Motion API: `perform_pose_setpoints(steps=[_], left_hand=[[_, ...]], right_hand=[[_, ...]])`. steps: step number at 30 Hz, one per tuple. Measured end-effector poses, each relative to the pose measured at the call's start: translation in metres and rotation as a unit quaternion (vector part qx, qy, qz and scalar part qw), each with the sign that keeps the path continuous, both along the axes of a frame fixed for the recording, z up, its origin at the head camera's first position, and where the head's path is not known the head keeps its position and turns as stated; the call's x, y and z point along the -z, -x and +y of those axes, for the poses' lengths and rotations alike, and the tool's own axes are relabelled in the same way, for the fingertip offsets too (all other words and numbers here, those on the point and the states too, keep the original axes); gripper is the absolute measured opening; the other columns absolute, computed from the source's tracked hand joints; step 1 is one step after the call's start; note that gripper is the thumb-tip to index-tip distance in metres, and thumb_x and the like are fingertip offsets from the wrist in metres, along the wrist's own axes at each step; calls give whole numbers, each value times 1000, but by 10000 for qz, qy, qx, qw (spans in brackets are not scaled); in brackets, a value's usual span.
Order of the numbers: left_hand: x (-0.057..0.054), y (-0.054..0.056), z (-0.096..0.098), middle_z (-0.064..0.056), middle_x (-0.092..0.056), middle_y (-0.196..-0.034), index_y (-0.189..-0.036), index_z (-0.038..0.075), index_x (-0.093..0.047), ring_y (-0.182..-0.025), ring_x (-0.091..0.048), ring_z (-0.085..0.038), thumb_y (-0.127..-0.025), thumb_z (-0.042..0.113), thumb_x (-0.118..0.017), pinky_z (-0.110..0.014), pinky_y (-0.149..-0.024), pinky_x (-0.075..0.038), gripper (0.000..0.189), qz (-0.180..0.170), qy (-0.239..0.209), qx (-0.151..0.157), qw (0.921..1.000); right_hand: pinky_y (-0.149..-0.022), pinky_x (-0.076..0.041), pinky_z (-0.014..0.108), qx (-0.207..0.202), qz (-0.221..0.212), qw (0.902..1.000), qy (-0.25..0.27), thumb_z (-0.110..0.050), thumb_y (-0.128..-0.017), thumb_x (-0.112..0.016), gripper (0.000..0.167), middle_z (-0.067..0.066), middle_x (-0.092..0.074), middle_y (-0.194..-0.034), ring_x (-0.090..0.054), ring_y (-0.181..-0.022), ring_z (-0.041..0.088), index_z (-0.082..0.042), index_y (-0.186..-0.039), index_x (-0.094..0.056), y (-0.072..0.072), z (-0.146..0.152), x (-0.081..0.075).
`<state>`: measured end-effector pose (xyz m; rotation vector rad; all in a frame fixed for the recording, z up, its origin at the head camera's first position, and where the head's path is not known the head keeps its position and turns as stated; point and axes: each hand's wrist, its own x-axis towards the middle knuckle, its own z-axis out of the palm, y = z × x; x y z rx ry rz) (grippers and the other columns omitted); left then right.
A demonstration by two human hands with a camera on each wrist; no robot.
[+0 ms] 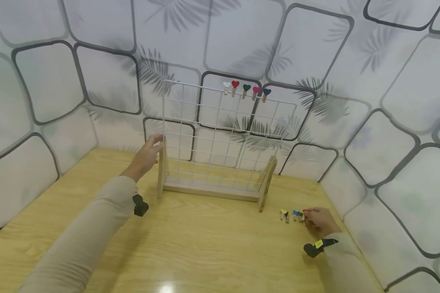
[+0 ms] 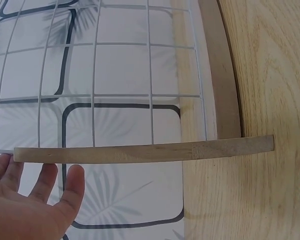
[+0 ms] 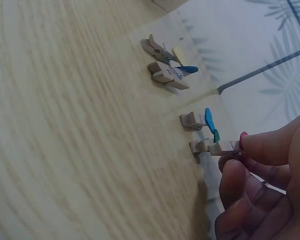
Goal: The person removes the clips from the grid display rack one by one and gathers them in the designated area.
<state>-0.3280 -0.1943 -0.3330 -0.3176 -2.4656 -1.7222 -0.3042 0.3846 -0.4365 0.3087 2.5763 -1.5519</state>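
Observation:
A white wire grid rack (image 1: pixel 220 142) stands upright in a wooden base. My left hand (image 1: pixel 146 156) touches the rack's left edge near the upper end of the wooden side post (image 2: pixel 140 152); in the left wrist view the lower fingers (image 2: pixel 74 182) stand apart from the wood. My right hand (image 1: pixel 320 220) pinches a small wooden clothespin with a red heart (image 3: pixel 227 147) between thumb and fingers, just above the tabletop. Close by lie clothespins with a blue heart (image 3: pixel 192 120) and a green heart (image 3: pixel 198 145). A yellow-heart clothespin (image 3: pixel 157 48) and a dark blue one (image 3: pixel 169 75) lie farther off.
Along the rack's top wire sit several heart clothespins, including white (image 1: pixel 226 86), red (image 1: pixel 235 85), green (image 1: pixel 246 89), pink (image 1: pixel 256 91) and dark blue (image 1: pixel 266 93). The wood-grain table (image 1: pixel 205 244) meets patterned walls (image 1: pixel 388 162) behind and at the sides.

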Motion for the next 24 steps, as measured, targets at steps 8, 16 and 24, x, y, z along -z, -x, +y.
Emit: perform_pose_setpoints(steps=[8, 16, 24], left_hand=[[-1, 1, 2, -18, -18, -157, -152, 2, -20, -140, -22, -38, -106, 28, -31, -58, -99, -36, 53, 105, -10, 3, 9999], [-2, 0, 1, -18, -19, -157, -152, 3, -20, -140, -22, -38, -106, 30, -30, -57, -100, -36, 54, 70, 85, -42, 9999], [-2, -1, 3, -18, -17, -158, -152, 3, -18, -140, -22, -39, -107, 30, -29, -59, -101, -35, 54, 55, 48, -13, 10000]], right_hand=[[-49, -42, 21, 422, 40, 9988, 255, -4, -95, -51, 23, -2, -58, -64, -52, -54, 8, 14, -106, -60, 1, -3, 3], [-46, -43, 21, 358, -211, 9989, 217, -4, -95, -54, 18, 1, -57, -61, -51, -51, 8, 5, -91, -69, 4, 2, 6], [-60, -51, 28, 330, -29, 9979, -559, -17, -98, -50, 44, 14, -65, -85, -59, -70, 16, 15, -128, -49, 5, 5, 1]])
